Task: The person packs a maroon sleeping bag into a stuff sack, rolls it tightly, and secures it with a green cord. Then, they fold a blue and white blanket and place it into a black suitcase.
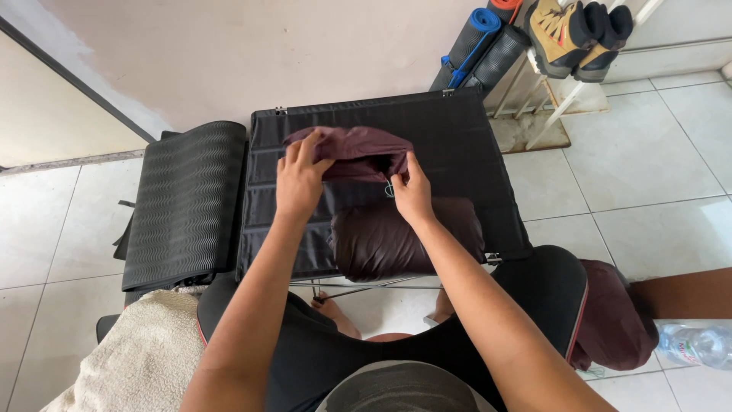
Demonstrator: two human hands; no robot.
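Maroon stuff sack [358, 145] near the folding table's [473, 152] far edge: we clamp our left hand [300, 181] and right hand [412, 194] on its opening, stuffed bag [396, 243] at near edge.

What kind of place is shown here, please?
Probably a home room or entryway used for camping gear: white floor tiles, rolled sleeping mats against the wall, hiking boots on a rack, and a folding fabric table.

Crumpled maroon stuff sack [352, 149] held open above table.
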